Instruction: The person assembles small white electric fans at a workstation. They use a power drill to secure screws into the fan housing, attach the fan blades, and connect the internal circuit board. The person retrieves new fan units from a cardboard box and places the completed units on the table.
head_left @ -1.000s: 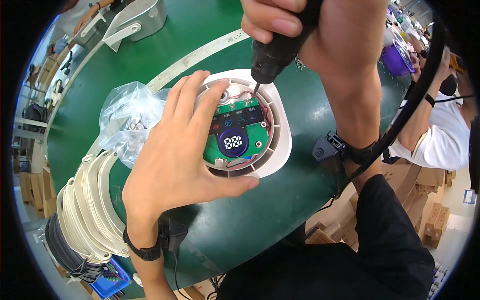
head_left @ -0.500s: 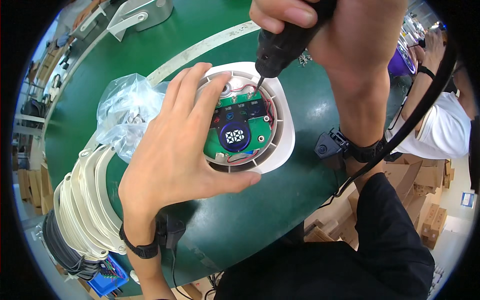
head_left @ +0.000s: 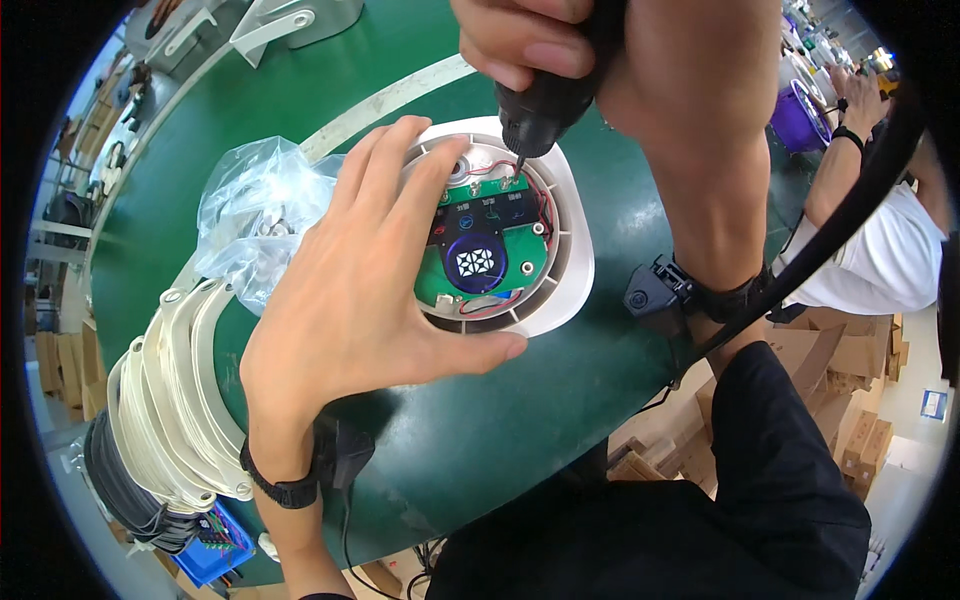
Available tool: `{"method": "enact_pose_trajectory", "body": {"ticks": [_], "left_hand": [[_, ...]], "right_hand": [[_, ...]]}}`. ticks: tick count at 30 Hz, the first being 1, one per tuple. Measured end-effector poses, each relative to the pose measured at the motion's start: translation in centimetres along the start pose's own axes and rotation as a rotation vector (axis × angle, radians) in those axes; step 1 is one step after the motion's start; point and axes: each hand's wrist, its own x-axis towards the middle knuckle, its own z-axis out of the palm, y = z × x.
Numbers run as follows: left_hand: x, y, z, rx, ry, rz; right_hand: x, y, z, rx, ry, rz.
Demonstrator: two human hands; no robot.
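My left hand (head_left: pixel 330 300) is wrapped around the left side of a round white plastic housing (head_left: pixel 578 235), with its thumb along the near rim. Inside the housing sits a green circuit board (head_left: pixel 525 250) with a black touch panel and a lit white digit display (head_left: pixel 475 263). Red wires (head_left: pixel 545 205) run along the board's edge. From above, my right hand (head_left: pixel 525 40) grips a black electric screwdriver (head_left: pixel 550 110). Its bit points down at the board's far edge, by a small screw post; whether it touches a screw is too small to tell.
Left of the housing lies a clear plastic bag (head_left: pixel 265 215) with metal parts. Stacked cream brackets (head_left: pixel 175 400), black cable coils (head_left: pixel 120 490) and a blue tray (head_left: pixel 215 560) are at the lower left. Grey metal brackets (head_left: pixel 295 20) stand far left. A co-worker's arm (head_left: pixel 835 170) shows at right.
The screwdriver and my right hand have shifted left and stand more upright, the bit staying at the board's far edge. The housing has moved slightly right. My left hand keeps its hold.
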Motion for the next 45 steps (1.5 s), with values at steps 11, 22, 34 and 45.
{"method": "enact_pose_trajectory", "body": {"ticks": [11,22,34,45], "left_hand": [[0.0,0.0,-0.2,0.026,-0.011,0.028],[0.8,-0.1,1.0,0.003,0.125,0.006],[1.6,0.7,1.7,-0.055,0.224,-0.043],[0.5,0.6,0.9,0.045,0.136,-0.008]], "right_hand": [[0.5,0.1,-0.5,-0.038,-0.007,0.02],[0.0,-0.1,-0.7,-0.134,0.019,0.002],[4.0,-1.1,-9.4,-0.676,0.335,-0.112],[4.4,-0.1,-11.9,-0.501,0.383,-0.028]]}}
